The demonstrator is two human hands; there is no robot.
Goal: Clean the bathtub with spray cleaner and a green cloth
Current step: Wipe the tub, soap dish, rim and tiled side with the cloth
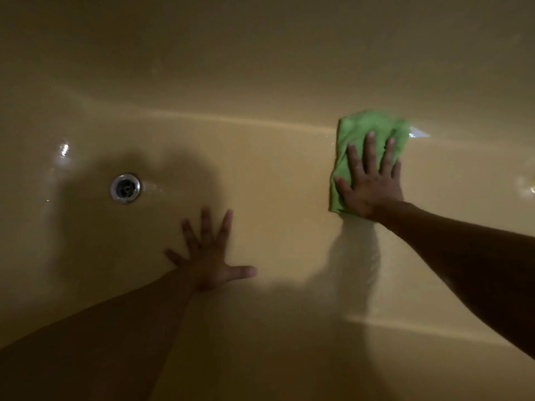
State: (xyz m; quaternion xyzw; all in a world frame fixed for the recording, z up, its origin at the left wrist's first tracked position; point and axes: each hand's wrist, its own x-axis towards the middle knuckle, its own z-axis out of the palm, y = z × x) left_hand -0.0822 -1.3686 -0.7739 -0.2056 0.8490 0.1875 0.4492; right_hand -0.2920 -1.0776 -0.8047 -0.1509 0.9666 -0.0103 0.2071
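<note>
The whole frame is filled by the yellowish inner surface of a tub (pixel 260 68), seen in dim, warm light, with its far wall taking up the upper half and a paler band (pixel 231 118) drawn across the middle where wall and floor meet. A round metal drain (pixel 125 188) is set at centre left inside a broad shadow (pixel 179 175), and small white glints (pixel 64 150) are seen above and left of it. The lower edge is lost in darkness.
</note>
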